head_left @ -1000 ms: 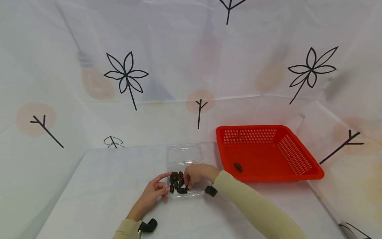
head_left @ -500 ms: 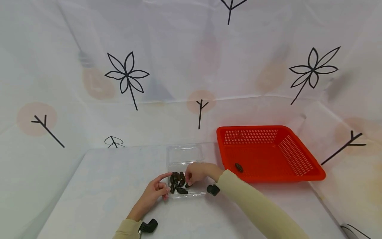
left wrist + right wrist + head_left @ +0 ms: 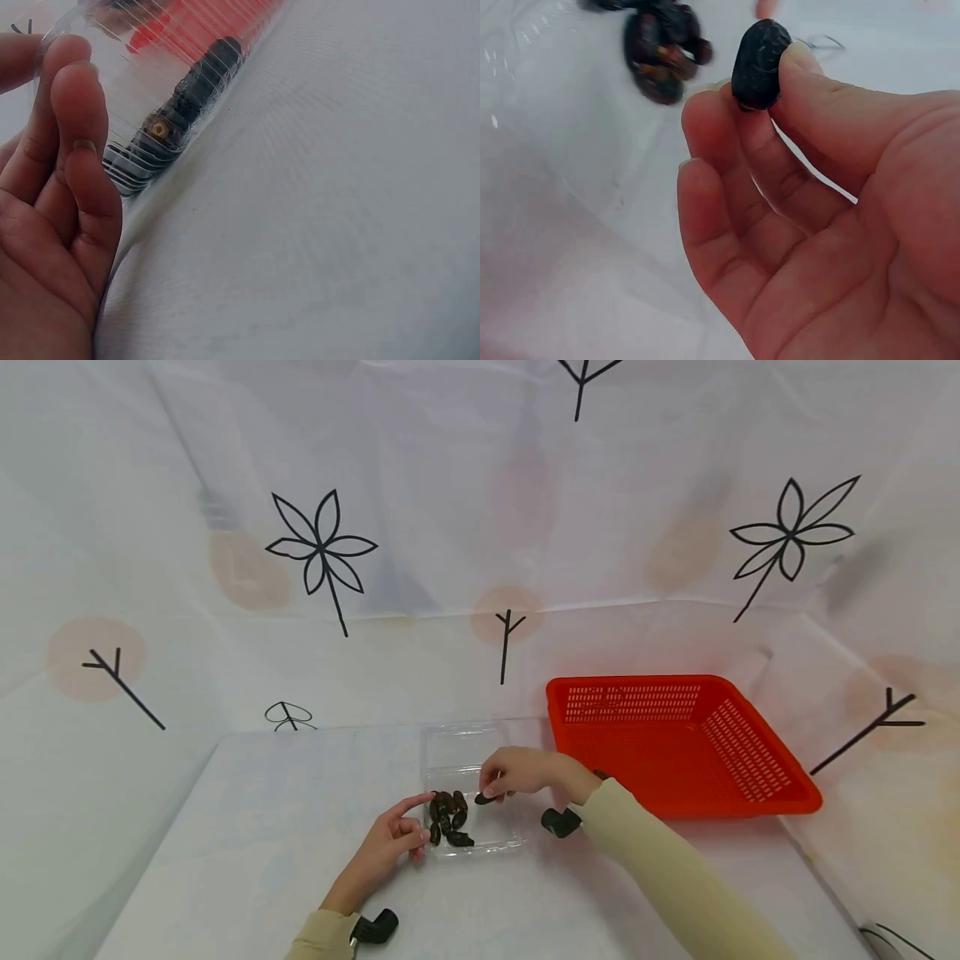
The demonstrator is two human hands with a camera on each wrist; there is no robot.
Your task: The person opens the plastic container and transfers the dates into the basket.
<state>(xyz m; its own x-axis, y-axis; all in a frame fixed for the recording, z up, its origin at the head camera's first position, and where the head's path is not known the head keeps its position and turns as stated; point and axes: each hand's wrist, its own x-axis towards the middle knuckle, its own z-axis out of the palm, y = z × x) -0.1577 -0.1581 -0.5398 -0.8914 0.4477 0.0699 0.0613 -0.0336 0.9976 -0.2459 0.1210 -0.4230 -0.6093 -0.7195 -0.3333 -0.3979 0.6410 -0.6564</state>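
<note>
My right hand (image 3: 519,770) pinches a dark, shiny oval date (image 3: 759,66) between thumb and fingertips, above the right part of a clear plastic clamshell box (image 3: 497,828). The box lies with its lid folded back. Several more dark brown dates (image 3: 446,814) lie bunched in the box's left half. My left hand (image 3: 392,838) rests at the box's left side, forefinger stretched to the rim and thumb by the near left edge, its other fingers bent. In the left wrist view, dates (image 3: 196,88) show through the ribbed plastic wall beside the fingers.
A red perforated basket (image 3: 667,768) stands right of the box, beyond my right forearm. One date (image 3: 600,774) inside it is mostly hidden by the wrist. White patterned cloth covers the table (image 3: 300,802) and the walls behind.
My right hand has lifted a date from the right of the bunch and carried it up and to the right. The left hand stays at the box.
</note>
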